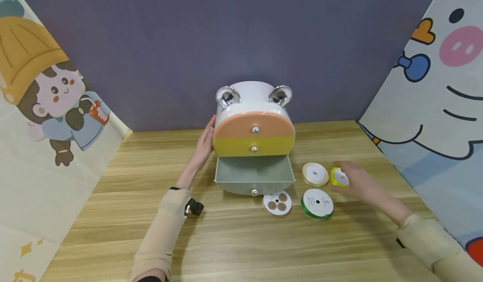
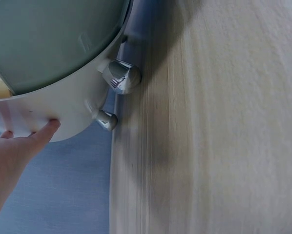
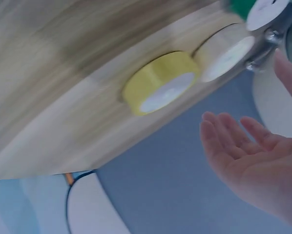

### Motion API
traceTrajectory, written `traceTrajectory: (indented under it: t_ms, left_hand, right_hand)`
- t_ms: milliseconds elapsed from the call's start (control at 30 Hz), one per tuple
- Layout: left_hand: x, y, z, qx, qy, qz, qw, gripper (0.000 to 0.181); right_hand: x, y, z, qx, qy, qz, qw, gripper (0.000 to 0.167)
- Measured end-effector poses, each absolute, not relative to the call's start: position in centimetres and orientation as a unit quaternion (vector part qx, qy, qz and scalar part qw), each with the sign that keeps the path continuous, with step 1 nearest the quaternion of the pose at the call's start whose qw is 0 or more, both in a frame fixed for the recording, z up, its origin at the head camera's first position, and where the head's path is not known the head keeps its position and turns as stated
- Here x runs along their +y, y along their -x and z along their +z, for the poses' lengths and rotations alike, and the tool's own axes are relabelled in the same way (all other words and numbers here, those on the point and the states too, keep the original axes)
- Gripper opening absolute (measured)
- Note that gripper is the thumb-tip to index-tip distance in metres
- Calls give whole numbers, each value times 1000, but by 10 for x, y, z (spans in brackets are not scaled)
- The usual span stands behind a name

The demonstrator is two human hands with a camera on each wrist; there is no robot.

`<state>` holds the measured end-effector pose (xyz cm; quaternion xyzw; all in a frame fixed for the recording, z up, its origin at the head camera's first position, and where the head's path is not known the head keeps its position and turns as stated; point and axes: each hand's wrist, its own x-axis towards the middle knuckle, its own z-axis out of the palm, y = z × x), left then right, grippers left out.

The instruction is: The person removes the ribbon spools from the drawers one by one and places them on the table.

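A small rounded drawer cabinet (image 1: 253, 124) stands upright, its orange and yellow drawers shut and its grey-green bottom drawer (image 1: 235, 186) pulled out. Against the cabinet's left side rests my left hand (image 1: 203, 147), the fingertips touching the white shell in the left wrist view. My right hand (image 1: 358, 182) hovers beside a yellow ribbon spool (image 3: 158, 80), fingers loosely bent and apart from it in the right wrist view. Left of that spool lies a cream ribbon spool (image 1: 315, 174). Nearer me are a green ribbon spool (image 1: 318, 203) and a white spool with brown circles (image 1: 277, 202).
Two silvery ring-shaped ears (image 1: 228, 97) top the cabinet, and round silver knobs (image 1: 255, 129) mark its drawers. Behind the wooden table (image 1: 226, 248) rises a grey-blue backdrop (image 1: 170, 55). Printed cartoon panels (image 1: 434, 97) flank both sides.
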<state>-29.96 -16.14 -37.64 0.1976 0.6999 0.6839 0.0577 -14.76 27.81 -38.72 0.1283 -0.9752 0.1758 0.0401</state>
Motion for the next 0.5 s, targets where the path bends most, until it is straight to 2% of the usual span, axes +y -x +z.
traceTrajectory:
  t_ms: [500]
  left_hand:
    - [-161,299,-376,699,-196,686,57,52]
  right_hand:
    - [227,123,-375,-959,-207,185,56,69]
